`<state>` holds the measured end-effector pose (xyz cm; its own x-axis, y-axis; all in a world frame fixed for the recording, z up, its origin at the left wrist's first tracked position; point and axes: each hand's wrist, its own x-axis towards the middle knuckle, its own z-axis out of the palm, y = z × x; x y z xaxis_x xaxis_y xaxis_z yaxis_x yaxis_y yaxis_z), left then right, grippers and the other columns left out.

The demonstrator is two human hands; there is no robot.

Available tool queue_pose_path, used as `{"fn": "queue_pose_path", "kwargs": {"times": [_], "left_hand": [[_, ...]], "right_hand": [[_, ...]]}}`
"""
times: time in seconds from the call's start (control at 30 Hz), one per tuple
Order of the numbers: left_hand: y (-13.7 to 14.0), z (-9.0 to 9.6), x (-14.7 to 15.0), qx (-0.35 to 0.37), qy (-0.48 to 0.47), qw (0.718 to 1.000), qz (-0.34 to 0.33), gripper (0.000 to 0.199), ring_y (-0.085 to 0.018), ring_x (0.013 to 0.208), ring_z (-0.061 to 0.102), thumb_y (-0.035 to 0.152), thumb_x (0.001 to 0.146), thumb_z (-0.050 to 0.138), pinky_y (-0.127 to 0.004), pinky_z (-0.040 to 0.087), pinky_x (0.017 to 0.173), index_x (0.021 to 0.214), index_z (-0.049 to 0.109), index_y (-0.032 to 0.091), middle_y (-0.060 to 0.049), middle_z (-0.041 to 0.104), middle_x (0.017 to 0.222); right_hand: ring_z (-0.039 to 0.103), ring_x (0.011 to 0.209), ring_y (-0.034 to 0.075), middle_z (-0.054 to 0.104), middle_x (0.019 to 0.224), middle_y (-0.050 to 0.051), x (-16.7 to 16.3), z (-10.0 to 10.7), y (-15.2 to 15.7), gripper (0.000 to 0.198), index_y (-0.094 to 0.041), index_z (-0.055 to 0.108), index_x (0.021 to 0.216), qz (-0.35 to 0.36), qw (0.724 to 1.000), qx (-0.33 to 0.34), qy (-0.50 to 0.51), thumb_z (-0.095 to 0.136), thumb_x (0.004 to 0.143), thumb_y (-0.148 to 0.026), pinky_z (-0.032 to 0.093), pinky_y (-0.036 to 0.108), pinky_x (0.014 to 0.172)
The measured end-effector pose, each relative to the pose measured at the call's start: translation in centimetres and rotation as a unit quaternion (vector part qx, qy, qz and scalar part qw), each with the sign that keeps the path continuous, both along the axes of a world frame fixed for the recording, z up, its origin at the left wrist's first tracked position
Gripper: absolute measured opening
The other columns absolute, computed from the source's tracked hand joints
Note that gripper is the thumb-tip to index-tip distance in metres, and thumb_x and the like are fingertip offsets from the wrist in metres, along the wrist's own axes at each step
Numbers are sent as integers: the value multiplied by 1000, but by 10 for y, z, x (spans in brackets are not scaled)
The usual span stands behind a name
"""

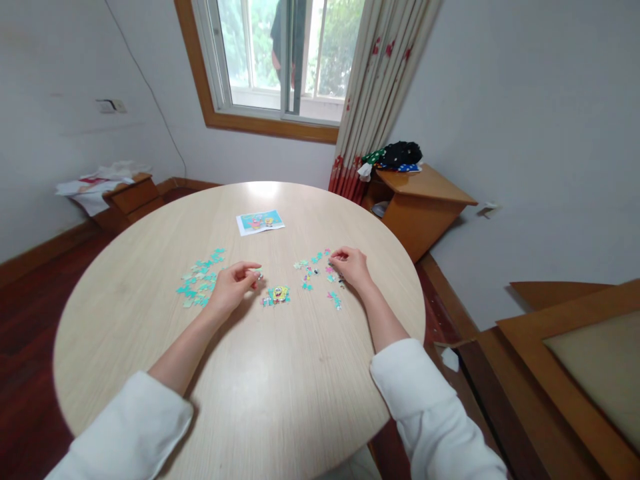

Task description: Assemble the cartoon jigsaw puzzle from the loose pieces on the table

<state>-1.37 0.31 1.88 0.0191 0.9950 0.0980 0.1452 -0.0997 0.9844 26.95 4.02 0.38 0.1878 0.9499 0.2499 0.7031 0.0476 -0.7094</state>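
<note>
Evidently pinches a small puzzle piece (259, 275) in the left hand (234, 285); holds the right hand (352, 267) narrow at loose pieces (307, 287), cannot tell whether gripping one. Has the joined section (277, 296) between both on the worktop (280, 393), probably for easy reach, with long axis left to right, top toward the picture sheet (261, 222).

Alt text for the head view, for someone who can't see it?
A person's bare left hand pinches a small jigsaw piece near a partly joined yellow and teal puzzle section on a round, pale wood-grain table. The bare right hand is at scattered teal and pink pieces; a blue-printed white sheet lies beyond.
</note>
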Motion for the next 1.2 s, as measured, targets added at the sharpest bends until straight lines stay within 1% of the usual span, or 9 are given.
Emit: {"fn": "queue_pose_path", "kwargs": {"times": [0.1, 0.17, 0.23, 0.3, 0.4, 0.6, 0.77, 1.03, 1.2], "left_hand": [[0, 1, 0, -1, -4, 1000, 5, 45, -12, 52, 53, 50, 57, 70, -27, 44, 56, 82, 65, 14, 1, 57, 55], [1, 1, 1, -3, -7, 1000, 8, 45, -12, 51, 53, 50, 56, 71, -27, 44, 56, 82, 64, 14, 1, 57, 54], [1, 0, 0, -6, -11, 1000, 11, 45, -12, 51, 53, 49, 55, 71, -27, 43, 56, 82, 64, 13, 1, 57, 54], [1, 0, 0, -6, -16, 1000, 12, 44, -12, 51, 52, 47, 56, 71, -27, 43, 56, 83, 64, 13, 1, 57, 55], [1, -1, 0, -1, -13, 1000, 12, 41, -12, 52, 53, 45, 58, 70, -26, 43, 56, 83, 65, 13, 1, 57, 56], [3, -4, 0, 8, -19, 1000, 9, 42, -12, 51, 54, 45, 58, 71, -27, 44, 55, 84, 65, 12, 1, 58, 55], [2, -4, -1, -3, -15, 1000, 6, 42, -12, 51, 54, 45, 58, 71, -27, 45, 55, 84, 66, 12, 0, 59, 54], [1, -2, 0, -16, -16, 1000, 0, 43, -12, 51, 54, 46, 56, 73, -28, 44, 56, 82, 66, 13, 0, 59, 54], [1, -2, 0, -11, -14, 1000, 1, 43, -13, 52, 55, 46, 57, 72, -28, 45, 57, 83, 66, 12, -1, 60, 55]], "right_hand": [[54, 60, 13, 63, 63, 2, 10, 5, -9, 19, -15, 69, 75, 126, 989, -53, 59, 64, 66, -31, 41, 26, 61], [55, 61, 13, 65, 67, 3, 17, 7, -15, 23, -14, 70, 79, 188, 976, -89, 66, 66, 64, -31, 41, 26, 59], [56, 65, 13, 67, 72, 3, 24, 8, -19, 24, -15, 72, 82, 217, 970, -101, 35, 69, 62, -29, 43, 27, 63], [58, 71, 15, 69, 77, 4, 28, 8, -20, 23, -17, 73, 82, 225, 969, -101, -6, 71, 62, -26, 44, 28, 69], [59, 76, 16, 70, 83, 5, 29, 7, -19, 19, -18, 73, 82, 217, 970, -102, -44, 70, 65, -24, 44, 31, 75], [59, 80, 18, 70, 87, 5, 27, 8, -19, 20, -19, 72, 85, 204, 972, -102, -64, 69, 66, -23, 43, 31, 77], [58, 79, 18, 68, 83, 4, 26, 11, -19, 14, -20, 71, 80, 198, 970, -110, -89, 69, 66, -23, 42, 31, 76], [58, 81, 17, 67, 85, 4, 26, 9, -18, 7, -19, 69, 74, 227, 965, -99, -83, 67, 67, -21, 43, 30, 79], [59, 83, 17, 68, 90, 6, 26, 5, -18, 15, -19, 70, 82, 221, 969, -90, -63, 68, 67, -21, 44, 30, 78]]}}
